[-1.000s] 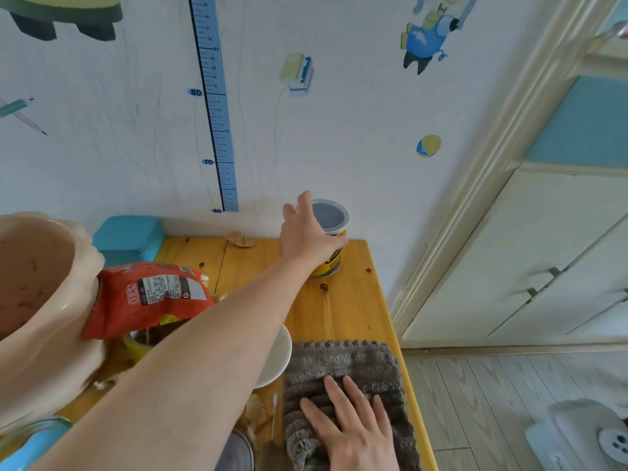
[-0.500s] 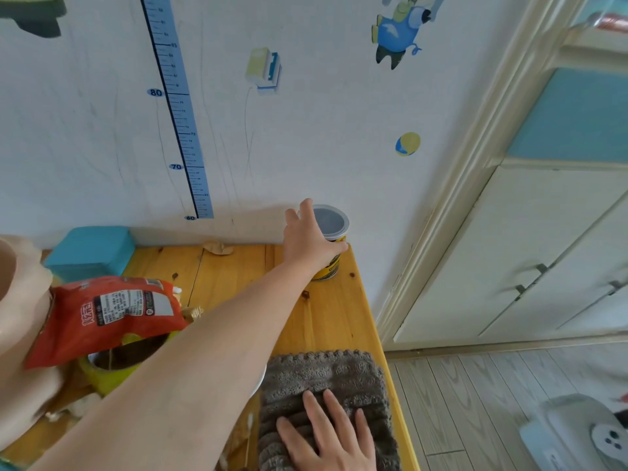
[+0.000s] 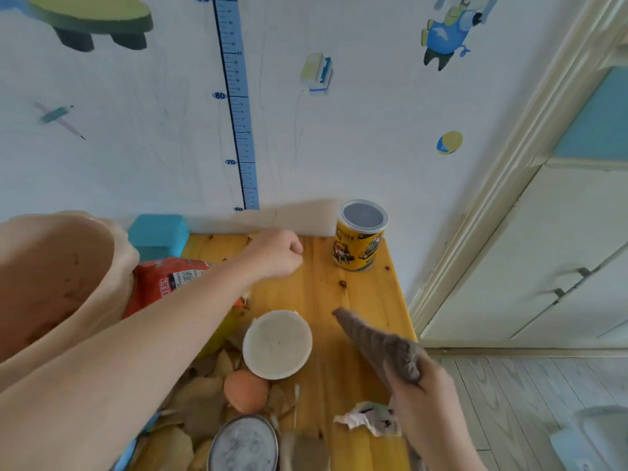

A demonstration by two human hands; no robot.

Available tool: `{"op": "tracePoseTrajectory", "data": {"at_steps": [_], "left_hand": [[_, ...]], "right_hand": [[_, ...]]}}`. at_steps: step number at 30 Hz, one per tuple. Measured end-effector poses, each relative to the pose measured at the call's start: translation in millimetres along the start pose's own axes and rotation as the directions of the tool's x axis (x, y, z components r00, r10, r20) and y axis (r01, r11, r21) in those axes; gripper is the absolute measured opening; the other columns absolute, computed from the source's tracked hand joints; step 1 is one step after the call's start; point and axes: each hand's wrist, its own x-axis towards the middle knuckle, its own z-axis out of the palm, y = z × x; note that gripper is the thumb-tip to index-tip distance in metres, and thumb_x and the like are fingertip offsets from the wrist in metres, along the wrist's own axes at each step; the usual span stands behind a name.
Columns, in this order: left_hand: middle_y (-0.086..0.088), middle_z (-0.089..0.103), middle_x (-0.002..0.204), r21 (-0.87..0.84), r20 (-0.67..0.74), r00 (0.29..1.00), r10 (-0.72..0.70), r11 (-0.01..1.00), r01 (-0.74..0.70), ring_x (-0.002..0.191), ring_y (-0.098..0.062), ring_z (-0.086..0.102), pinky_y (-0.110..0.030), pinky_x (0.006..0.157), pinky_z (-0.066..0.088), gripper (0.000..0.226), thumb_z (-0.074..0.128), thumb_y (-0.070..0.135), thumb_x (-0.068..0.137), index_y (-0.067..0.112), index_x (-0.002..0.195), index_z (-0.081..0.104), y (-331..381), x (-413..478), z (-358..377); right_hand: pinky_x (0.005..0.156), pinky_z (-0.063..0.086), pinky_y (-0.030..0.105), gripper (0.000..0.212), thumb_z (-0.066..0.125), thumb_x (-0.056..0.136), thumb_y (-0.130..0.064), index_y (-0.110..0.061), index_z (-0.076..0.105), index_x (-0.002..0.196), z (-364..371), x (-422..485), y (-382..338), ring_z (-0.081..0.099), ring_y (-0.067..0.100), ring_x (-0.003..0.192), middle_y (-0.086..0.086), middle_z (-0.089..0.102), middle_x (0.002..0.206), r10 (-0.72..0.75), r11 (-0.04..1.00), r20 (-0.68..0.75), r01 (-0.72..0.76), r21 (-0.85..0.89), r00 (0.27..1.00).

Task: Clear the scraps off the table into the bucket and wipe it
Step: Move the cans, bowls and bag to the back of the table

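Left hand (image 3: 275, 253) curled by wall (image 3: 356, 147), hold unclear; right hand (image 3: 424, 399) around grey cloth (image 3: 377, 345); white bowl (image 3: 277, 345), yellow can (image 3: 358, 246) nearby.

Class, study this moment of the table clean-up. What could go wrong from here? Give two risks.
1. The egg lies loose among peels beside the bowl; a sweep toward the bucket may carry it along and crack it.
2. The can stands at the far right corner of the table; a wipe with the cloth might knock it off.
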Motion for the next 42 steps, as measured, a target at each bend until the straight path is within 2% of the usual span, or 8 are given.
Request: {"op": "tracePoseTrajectory", "data": {"at_steps": [5, 8, 19, 27, 30, 32, 36, 42], "left_hand": [[0.001, 0.062, 0.114, 0.271, 0.421, 0.907, -0.026, 0.958, -0.098, 0.100, -0.017, 0.057, -0.028, 0.080, 0.048, 0.032, 0.064, 0.024, 0.082, 0.018, 0.114, 0.063, -11.0, -29.6, -10.4], [-0.007, 0.062, 0.109, 0.396, 0.476, 0.878, -0.049, 0.904, -0.164, 0.090, -0.021, 0.057, -0.028, 0.068, 0.047, 0.033, 0.060, 0.023, 0.085, 0.015, 0.117, 0.058, -12.3, -39.1, 3.0], [-0.004, 0.057, 0.081, 0.317, 0.075, 0.994, 0.073, 0.944, -0.093, 0.074, -0.020, 0.056, -0.031, 0.061, 0.049, 0.007, 0.052, 0.007, 0.085, 0.012, 0.085, 0.057, -26.5, -72.6, 2.2], [-0.006, 0.051, 0.060, 0.084, -0.295, 0.926, -0.236, 0.959, 0.271, 0.056, -0.016, 0.049, -0.025, 0.044, 0.032, 0.014, 0.054, 0.008, 0.080, 0.006, 0.066, 0.052, -49.4, -78.6, -56.1], [-0.014, 0.064, 0.066, -0.093, -0.336, 0.879, -0.338, 0.941, 0.326, 0.064, -0.025, 0.064, -0.036, 0.057, 0.052, 0.010, 0.049, 0.006, 0.077, 0.002, 0.073, 0.056, -56.7, -79.5, -64.6], [-0.015, 0.066, 0.068, -0.230, -0.356, 0.859, -0.367, 0.926, 0.300, 0.064, -0.026, 0.067, -0.042, 0.065, 0.057, 0.015, 0.047, 0.005, 0.078, 0.003, 0.084, 0.060, -56.6, -77.8, -61.8], [-0.011, 0.065, 0.059, -0.415, -0.384, 0.828, -0.409, 0.877, 0.242, 0.052, -0.018, 0.065, -0.030, 0.050, 0.055, 0.019, 0.045, 0.003, 0.078, 0.007, 0.089, 0.060, -54.6, -69.8, -53.3], [-0.005, 0.060, 0.045, -0.590, -0.381, 0.789, -0.481, 0.784, 0.193, 0.034, -0.007, 0.057, -0.016, 0.034, 0.042, 0.025, 0.044, 0.001, 0.076, 0.022, 0.067, 0.054, -59.0, -66.9, -51.5]], "right_hand": [[0.051, 0.038, 0.022, 0.013, 0.052, 0.089, -0.016, -0.021, 0.063, 0.086, 7.9, 46.3, -12.9, 0.052, 0.008, 0.061, -0.013, 0.057, 0.064, 0.025, 0.999, -0.195, -0.018, 0.037, 0.980], [0.074, 0.045, 0.027, 0.033, 0.047, 0.090, -0.011, -0.027, 0.059, 0.116, 31.7, 64.6, -23.8, 0.053, 0.012, 0.085, -0.013, 0.058, 0.090, -0.084, 0.995, -0.118, 0.077, -0.061, 0.989], [0.092, 0.039, 0.029, 0.055, 0.048, 0.079, 0.004, -0.022, 0.052, 0.127, 89.1, 119.7, -63.3, 0.051, 0.023, 0.113, 0.006, 0.059, 0.123, -0.302, 0.953, -0.087, 0.298, -0.056, 0.949], [0.101, 0.036, 0.041, 0.056, 0.059, 0.081, -0.013, -0.021, 0.044, 0.135, 141.7, 166.8, -98.0, 0.045, 0.030, 0.119, 0.009, 0.051, 0.133, -0.451, 0.859, 0.123, 0.468, -0.209, 0.884], [0.105, 0.030, 0.044, 0.060, 0.063, 0.083, -0.023, -0.020, 0.038, 0.138, 158.9, 178.9, -100.6, 0.036, 0.030, 0.127, 0.008, 0.043, 0.141, -0.496, 0.765, 0.234, 0.548, -0.339, 0.836], [0.110, 0.023, 0.047, 0.067, 0.063, 0.083, -0.028, -0.019, 0.031, 0.141, 168.1, 184.0, -100.7, 0.026, 0.030, 0.134, 0.009, 0.033, 0.147, -0.417, 0.727, 0.363, 0.545, -0.417, 0.833], [0.113, 0.002, 0.054, 0.066, 0.053, 0.090, -0.031, -0.010, 0.020, 0.143, 184.0, 188.8, -99.4, 0.006, 0.032, 0.141, 0.014, 0.014, 0.153, -0.087, 0.736, 0.501, 0.394, -0.550, 0.861], [0.106, 0.028, 0.055, 0.054, 0.054, 0.088, -0.033, -0.018, 0.035, 0.136, 175.8, 195.8, -98.9, 0.035, 0.034, 0.129, 0.014, 0.041, 0.138, -0.027, 0.829, 0.600, 0.353, -0.434, 0.800]]}}
